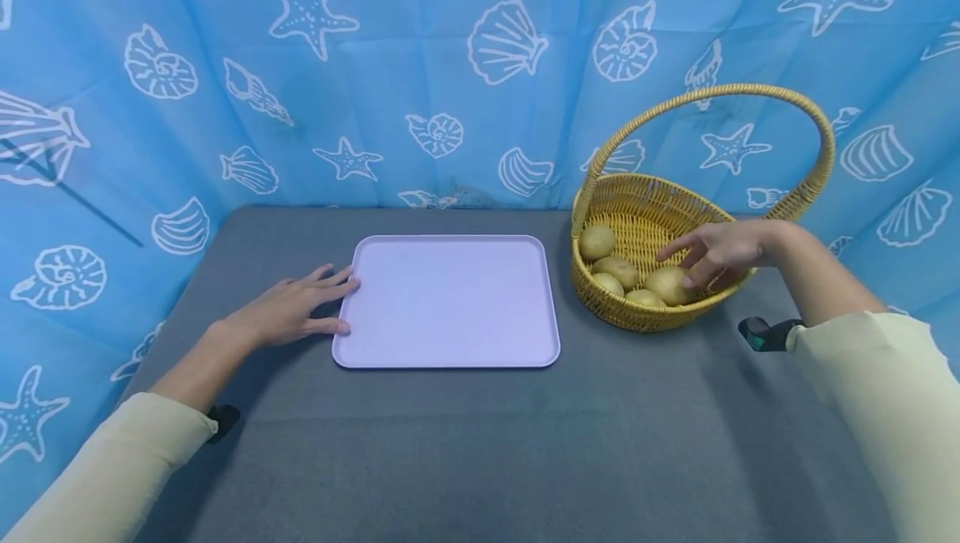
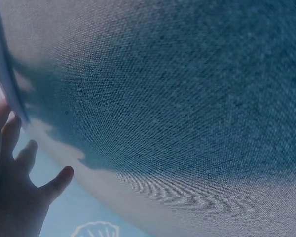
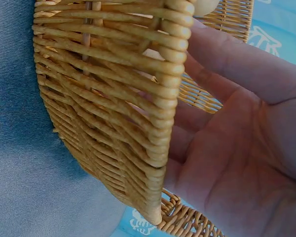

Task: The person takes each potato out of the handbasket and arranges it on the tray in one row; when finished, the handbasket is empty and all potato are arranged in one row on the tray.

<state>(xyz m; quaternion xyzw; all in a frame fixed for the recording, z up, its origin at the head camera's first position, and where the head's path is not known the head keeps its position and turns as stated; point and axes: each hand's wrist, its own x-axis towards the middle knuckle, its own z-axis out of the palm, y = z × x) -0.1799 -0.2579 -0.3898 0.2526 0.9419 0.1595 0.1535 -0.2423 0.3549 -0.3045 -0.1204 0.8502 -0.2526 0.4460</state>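
My left hand [image 1: 296, 307] lies at the left edge of a pale lilac tray [image 1: 450, 301], its fingers spread and its fingertips right at the rim. In the left wrist view the hand [image 2: 19, 182] shows as a dark shape beside the tray's edge [image 2: 11, 74]. On the right stands a yellow wicker basket [image 1: 637, 318] with several potatoes [image 1: 597, 242] inside. Reaching over its right side, my right hand [image 1: 723, 249] has its thumb at the nearest potato [image 1: 670, 285], the other fingers loosely extended. The basket's side [image 3: 113, 98] hides its fingertips in the right wrist view.
The basket's tall arched handle [image 1: 738, 89] rises behind the right hand. A grey cloth [image 1: 480, 460] covers the table. A blue curtain [image 1: 420, 67] printed with shells and starfish hangs along the back and sides.
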